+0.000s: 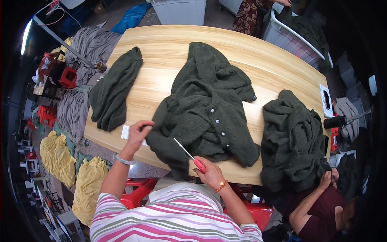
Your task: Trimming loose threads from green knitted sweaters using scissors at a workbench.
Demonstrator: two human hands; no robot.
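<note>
At the worktop (161,52), near edge: green cardigan (197,109), seemingly mid-check
Left hand (138,135): fingers pinching it
Right hand (211,173): fingers clamped round red-handled tool (199,165)
Cardigan next: likely calls for tautness

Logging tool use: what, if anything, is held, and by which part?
Right hand: thin metal tool, by its red handle. Left hand: apparently the green cardigan, by a sleeve.

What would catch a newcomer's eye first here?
Most likely the dark green knit cardigan spread across the middle of the wood-look table, its shiny buttons running down the front. Next, the red-handled tool in the right hand, its thin blade pointing toward the cardigan at the near edge. Off to the left, beyond the table, bright yellow cloth stands out.
</note>
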